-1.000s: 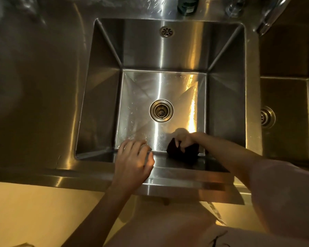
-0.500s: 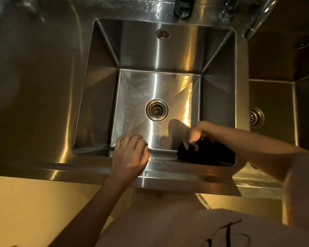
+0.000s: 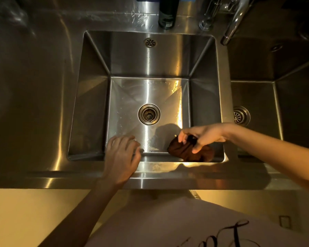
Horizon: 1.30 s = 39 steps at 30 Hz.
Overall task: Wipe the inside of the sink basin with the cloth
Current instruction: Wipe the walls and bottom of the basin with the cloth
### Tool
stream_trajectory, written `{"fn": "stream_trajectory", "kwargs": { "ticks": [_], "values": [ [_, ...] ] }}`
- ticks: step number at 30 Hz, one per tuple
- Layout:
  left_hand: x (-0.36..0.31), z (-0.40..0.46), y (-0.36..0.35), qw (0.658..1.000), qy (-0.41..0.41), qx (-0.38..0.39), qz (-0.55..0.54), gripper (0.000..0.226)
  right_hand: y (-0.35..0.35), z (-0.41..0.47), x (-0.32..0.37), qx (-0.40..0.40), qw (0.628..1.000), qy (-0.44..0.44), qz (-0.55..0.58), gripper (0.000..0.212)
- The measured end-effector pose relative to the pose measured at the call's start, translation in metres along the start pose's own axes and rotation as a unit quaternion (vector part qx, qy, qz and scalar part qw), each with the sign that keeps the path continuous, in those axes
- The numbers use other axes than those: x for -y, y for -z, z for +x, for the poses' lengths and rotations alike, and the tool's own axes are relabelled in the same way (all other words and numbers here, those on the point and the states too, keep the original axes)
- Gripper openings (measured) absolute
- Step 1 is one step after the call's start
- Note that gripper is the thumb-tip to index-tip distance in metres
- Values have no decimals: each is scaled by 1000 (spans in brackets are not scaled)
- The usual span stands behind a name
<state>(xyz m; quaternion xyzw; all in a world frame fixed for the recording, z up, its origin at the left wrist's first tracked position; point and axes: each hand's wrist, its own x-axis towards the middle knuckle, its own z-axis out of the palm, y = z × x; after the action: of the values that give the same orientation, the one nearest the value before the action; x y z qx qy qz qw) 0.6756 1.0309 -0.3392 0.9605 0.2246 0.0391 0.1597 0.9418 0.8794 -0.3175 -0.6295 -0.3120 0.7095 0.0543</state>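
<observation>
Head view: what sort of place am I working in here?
Probably a commercial or utility kitchen wash station: a deep stainless sink basin set in a steel counter, a second basin beside it, and a tall faucet between them.

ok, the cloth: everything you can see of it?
The cloth is a dark brown, soft-looking fabric, bunched into a crumpled wad rather than spread flat. It sits low in the near right corner of the sink basin, against the near wall close to the floor; the contact itself is in shadow. The right hand grips it from above, fingers and thumb curled over the top folds. The left hand rests on the front rim, apart from it. No pattern or label can be seen.
</observation>
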Motion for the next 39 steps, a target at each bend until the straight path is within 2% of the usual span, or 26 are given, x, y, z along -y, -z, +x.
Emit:
{"fn": "stream_trajectory", "kwargs": {
  "ticks": [5, 9, 13, 16, 20, 24, 28, 31, 33, 36, 39],
  "values": [
    [29, 19, 10, 1000, 5, -9, 29, 24, -25, 79, -17, -92, 992, -67, 46, 57],
    [67, 33, 17, 996, 17, 15, 81, 26, -26, 128, -36, -201, 968, -85, 127, 46],
    [98, 41, 23, 991, -14, 53, 125, 36, -13, 159, -54, -314, 914, -113, 232, 38],
    [116, 44, 29, 983, -35, 71, 164, 38, -13, 178, -60, -374, 861, -122, 322, 42],
    [134, 47, 38, 984, -28, 57, 167, 35, -19, 188, -64, -377, 840, -114, 374, 50],
    [133, 49, 40, 989, -25, 54, 133, 37, -17, 183, -71, -324, 855, -105, 391, 52],
    [134, 46, 44, 996, 2, 14, 93, 36, -32, 193, -61, -279, 874, -89, 388, 60],
    [133, 48, 44, 998, 13, 9, 65, 37, -49, 211, -42, -316, 888, -57, 328, 60],
    [132, 49, 44, 998, 11, 11, 59, 36, -55, 225, -29, -337, 880, -45, 331, 57],
    [133, 48, 43, 999, 8, 5, 53, 34, -63, 244, -12, -295, 865, -36, 404, 57],
    [133, 48, 42, 999, 5, -5, 49, 30, -67, 262, 6, -245, 875, -30, 417, 57]
  ]
}}
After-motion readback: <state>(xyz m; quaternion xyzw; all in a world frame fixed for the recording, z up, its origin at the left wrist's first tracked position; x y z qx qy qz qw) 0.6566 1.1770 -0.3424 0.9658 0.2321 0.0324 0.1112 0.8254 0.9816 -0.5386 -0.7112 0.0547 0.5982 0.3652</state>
